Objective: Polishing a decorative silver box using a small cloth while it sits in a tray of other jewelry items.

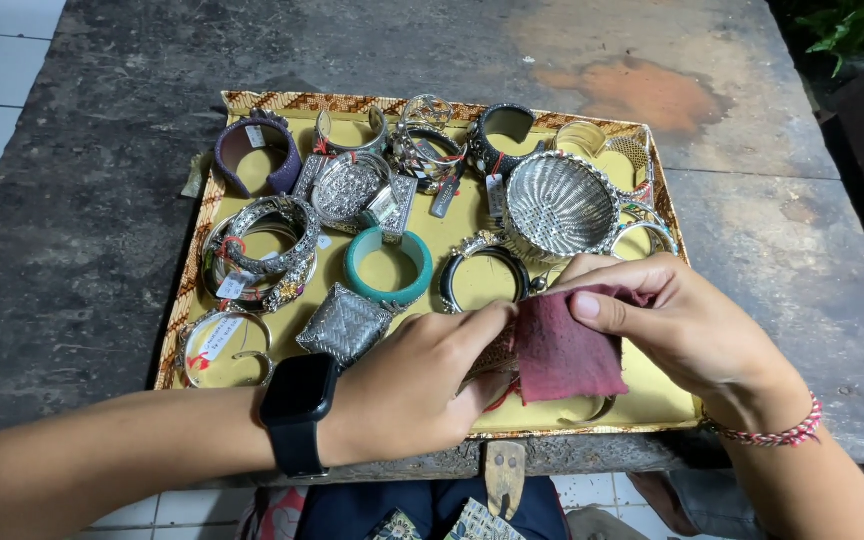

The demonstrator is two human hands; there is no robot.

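Item: dark red polishing cloth, soft and creased, held over the near edge of the yellow-lined tray on the dark stone desk.

Right hand: fingers closed, pinching the cloth's upper edge.

Left hand: fingers curled shut around a piece mostly hidden beneath the cloth; kind unclear.

Progress: apparently mid-polish. The silver woven bowl, teal bangle and other bracelets lie untouched.

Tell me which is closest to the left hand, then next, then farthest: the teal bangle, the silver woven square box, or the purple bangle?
From the left hand:
1. Silver woven square box, just beside its knuckles.
2. Teal round bangle, mid-tray, farther up.
3. Purple wide bangle, far back-left corner of the tray.
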